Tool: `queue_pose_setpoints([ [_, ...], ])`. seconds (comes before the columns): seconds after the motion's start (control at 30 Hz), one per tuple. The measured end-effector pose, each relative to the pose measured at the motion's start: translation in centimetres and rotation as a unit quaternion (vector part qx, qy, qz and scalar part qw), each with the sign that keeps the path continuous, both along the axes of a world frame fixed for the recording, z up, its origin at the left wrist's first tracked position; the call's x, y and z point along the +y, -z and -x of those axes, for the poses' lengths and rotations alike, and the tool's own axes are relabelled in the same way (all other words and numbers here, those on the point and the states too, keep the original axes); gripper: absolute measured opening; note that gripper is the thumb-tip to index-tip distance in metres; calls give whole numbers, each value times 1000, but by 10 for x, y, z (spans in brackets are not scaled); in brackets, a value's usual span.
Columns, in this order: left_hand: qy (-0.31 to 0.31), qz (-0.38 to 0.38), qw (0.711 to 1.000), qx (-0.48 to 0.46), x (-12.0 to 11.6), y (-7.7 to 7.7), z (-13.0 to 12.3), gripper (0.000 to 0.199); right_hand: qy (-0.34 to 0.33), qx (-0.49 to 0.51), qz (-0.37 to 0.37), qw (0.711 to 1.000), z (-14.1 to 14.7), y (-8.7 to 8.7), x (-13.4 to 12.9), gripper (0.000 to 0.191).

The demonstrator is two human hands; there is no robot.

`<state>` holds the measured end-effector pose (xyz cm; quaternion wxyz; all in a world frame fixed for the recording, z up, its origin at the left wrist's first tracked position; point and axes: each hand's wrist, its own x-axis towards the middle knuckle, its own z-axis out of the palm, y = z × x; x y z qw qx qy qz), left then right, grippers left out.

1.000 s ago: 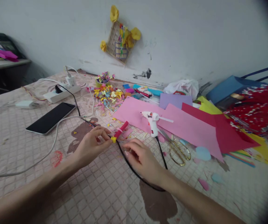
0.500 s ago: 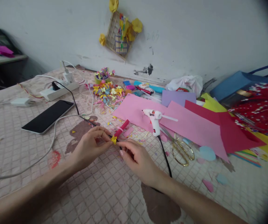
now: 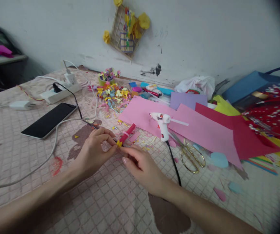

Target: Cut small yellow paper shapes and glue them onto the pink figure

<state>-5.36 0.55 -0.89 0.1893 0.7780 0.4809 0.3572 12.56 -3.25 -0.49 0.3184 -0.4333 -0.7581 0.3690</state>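
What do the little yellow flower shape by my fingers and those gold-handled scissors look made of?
Little yellow flower shape: probably matte paper, since its petals show no obvious shine, though it's too small to be sure. Gold-handled scissors: likely polished metal, with gleaming gold-toned loops and greyish blades.

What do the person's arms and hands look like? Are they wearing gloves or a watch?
The left hand and right hand are both bare, with no gloves. I can see no rings, watch or bracelets. Both forearms are bare too, with no sleeves showing in the picture.
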Motion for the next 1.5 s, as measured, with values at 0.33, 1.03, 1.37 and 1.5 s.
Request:
queue_pose_setpoints([
  [0.33,8,-3,1000,18,4,-1,-2,11,4,16,20,1000,2,4,3,29],
  [1.03,9,-9,999,35,7,5,-2,11,6,16,46,999,3,9,3,22],
  [1.37,5,18,999,34,6,4,-3,11,9,21,51,998,1,11,2,27],
  [1.5,8,18,999,30,7,6,-3,10,19,30,50,998,-2,10,0,29],
])
